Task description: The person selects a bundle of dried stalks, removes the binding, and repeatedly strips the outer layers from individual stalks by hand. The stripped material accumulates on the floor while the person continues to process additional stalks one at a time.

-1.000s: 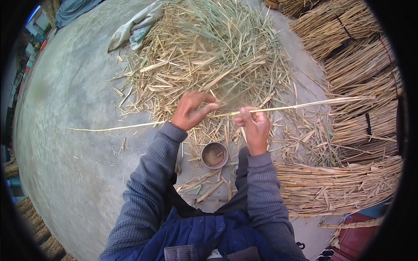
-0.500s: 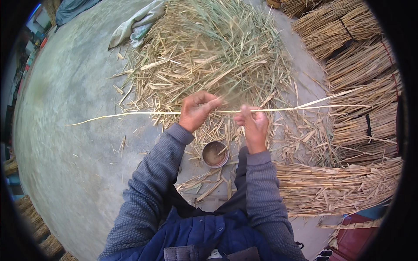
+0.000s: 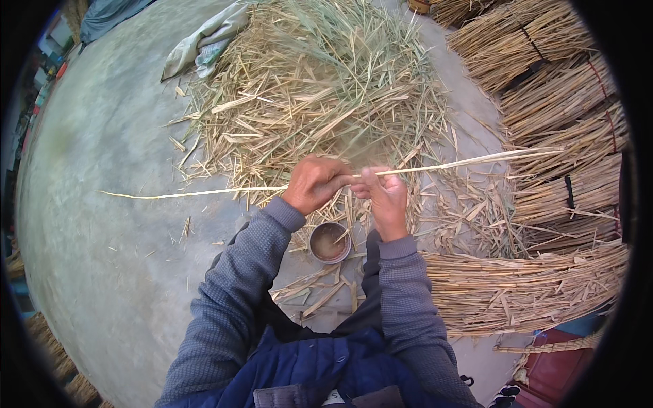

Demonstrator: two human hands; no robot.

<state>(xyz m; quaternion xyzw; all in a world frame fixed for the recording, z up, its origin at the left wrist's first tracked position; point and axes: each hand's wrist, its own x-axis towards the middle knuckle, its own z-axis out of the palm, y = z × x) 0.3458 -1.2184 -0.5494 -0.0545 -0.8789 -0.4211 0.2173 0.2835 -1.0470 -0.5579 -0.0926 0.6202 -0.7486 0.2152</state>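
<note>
Pale straw-yellow, one long thin stalk (image 3: 224,191) lies crosswise in front of the person, held near its middle above the nearer edge of a heap of dry leaf strips (image 3: 272,112). The fingers of the left hand (image 3: 315,183) are curled together and clamped on the stalk, the thumb pointing toward the other hand. The right hand (image 3: 385,196) sits just beside it, thumb and fingers pinched on the same stalk. Gripping close to the middle probably lets two small holds balance so long and light a piece, since both ends hang free: the bare tapering tip out to the left over the grey concrete floor (image 3: 102,156), the thicker, leafy-looking end to the right, reaching across the stacked bundles (image 3: 558,132). Those bundles are bound with dark straps (image 3: 570,192), presumably so that the loose stems stay gathered, and another sheaf (image 3: 517,289) lies near the right forearm, seemingly within easy reach. The heap spreads directly beyond the hands, where light scraps would naturally fall. A small round bowl (image 3: 329,261) stands on the floor between the legs, just below the hands; what it contains is too unclear to name.
</note>
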